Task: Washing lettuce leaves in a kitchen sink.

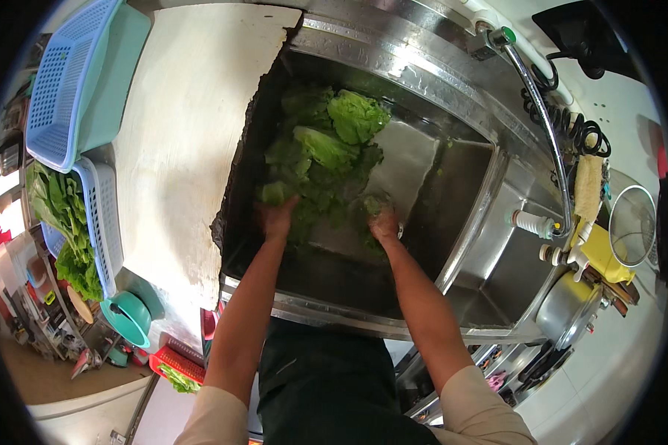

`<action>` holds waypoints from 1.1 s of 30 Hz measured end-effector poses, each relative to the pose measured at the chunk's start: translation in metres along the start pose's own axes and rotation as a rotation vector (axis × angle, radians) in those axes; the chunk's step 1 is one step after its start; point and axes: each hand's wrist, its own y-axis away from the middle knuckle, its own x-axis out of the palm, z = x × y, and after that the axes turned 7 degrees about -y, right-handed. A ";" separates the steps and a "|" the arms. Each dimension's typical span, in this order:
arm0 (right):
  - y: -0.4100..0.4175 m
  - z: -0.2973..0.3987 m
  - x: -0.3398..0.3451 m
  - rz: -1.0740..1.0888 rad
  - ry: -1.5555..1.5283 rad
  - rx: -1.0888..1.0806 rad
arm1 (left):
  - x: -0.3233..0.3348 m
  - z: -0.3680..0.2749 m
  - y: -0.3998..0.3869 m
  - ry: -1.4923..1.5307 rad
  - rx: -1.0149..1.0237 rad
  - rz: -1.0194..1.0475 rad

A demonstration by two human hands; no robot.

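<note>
Lettuce leaves (pixel 328 147) float and lie under water in the left basin of a stainless steel sink (pixel 467 239). My left hand (pixel 276 219) is partly under water at the basin's left side, against a pale green lettuce piece (pixel 275 193). Its fingers are blurred by the water, and I cannot tell whether they grip the leaf. Farther right, my right hand (pixel 384 223) dips in beside a small clump of green leaf (pixel 374 204). The water and leaves hide most of its fingers. Brighter lettuce (pixel 359 117) breaks the surface near the far wall.
A white board (pixel 178 111) with a ragged dark edge borders the basin on the left. Beyond it are blue baskets (pixel 61 89), one holding leafy greens (pixel 69 228). A spray faucet (pixel 534 94) hangs over the smaller right basin (pixel 512 267). A metal pot (pixel 568 311) stands right.
</note>
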 end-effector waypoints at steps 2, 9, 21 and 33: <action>-0.014 -0.065 -0.013 0.077 -0.199 0.203 | 0.039 -0.013 0.010 -0.295 0.106 0.073; 0.071 0.115 -0.056 -0.365 -0.328 -0.161 | -0.018 0.030 -0.029 0.188 -0.152 0.648; 0.117 0.139 -0.025 -0.302 -0.317 0.006 | 0.007 0.007 0.004 0.373 -0.374 1.262; 0.064 0.055 -0.033 0.210 -0.816 0.308 | 0.019 -0.012 0.015 0.218 -0.183 1.033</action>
